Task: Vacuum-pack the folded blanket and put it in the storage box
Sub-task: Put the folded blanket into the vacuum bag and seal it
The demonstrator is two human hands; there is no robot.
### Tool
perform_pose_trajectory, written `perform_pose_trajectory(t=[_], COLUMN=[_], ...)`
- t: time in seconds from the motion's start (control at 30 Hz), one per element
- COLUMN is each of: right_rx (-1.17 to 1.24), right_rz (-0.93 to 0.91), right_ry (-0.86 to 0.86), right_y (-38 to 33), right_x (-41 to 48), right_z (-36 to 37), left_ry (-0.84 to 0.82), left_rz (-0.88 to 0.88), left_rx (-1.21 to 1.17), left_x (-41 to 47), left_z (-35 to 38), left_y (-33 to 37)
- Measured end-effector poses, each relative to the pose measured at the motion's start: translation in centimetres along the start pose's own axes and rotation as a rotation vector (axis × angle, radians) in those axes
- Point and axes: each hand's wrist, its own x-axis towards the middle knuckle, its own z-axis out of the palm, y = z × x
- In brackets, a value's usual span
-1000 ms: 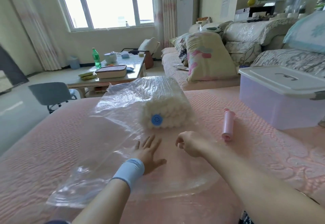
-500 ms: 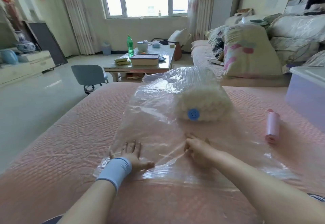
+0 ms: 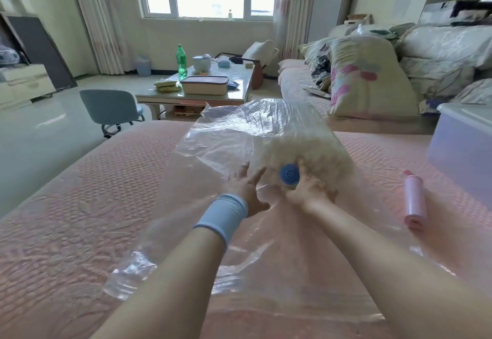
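Beside the blue valve [image 3: 289,174], left hand [image 3: 246,190] and right hand [image 3: 310,192], both spread, press the bagged blanket [image 3: 323,149].

Left hand [image 3: 245,189] and right hand [image 3: 306,190] touch vacuum bag [image 3: 239,130].

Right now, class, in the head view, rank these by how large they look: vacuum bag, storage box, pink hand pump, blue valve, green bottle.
1. vacuum bag
2. storage box, though the frame edge cuts it off
3. pink hand pump
4. blue valve and green bottle: these look about alike, and the bottle stands much farther away, so I leave them unranked.
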Motion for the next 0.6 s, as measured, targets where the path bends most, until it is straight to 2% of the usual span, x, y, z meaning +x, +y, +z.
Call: perform_pose_trajectory(t=[0.1,0.4,0.5,0.6], right_rx=[0.108,-0.038,-0.152,-0.225], right_rz=[-0.032,-0.029,-0.086,-0.319], right_ry=[0.007,0.032,0.14,0.319], right_y=[1.8,5.4,4.3,1.7], right_x=[2.2,9.1,7.9,4.7], right_z=[0.5,0.9,0.9,0.6], left_ry=[-0.129,-0.108,-0.065,0.012], left_rz=[-0.009,0.122,0.121,0.06], left_rx=[0.059,0.018,-0.025,-0.056], left_x=[3.0,7.9,7.0,4.9], left_z=[2.0,3.8,2.9,2.2], left_y=[1.2,3.0,2.0,0.9])
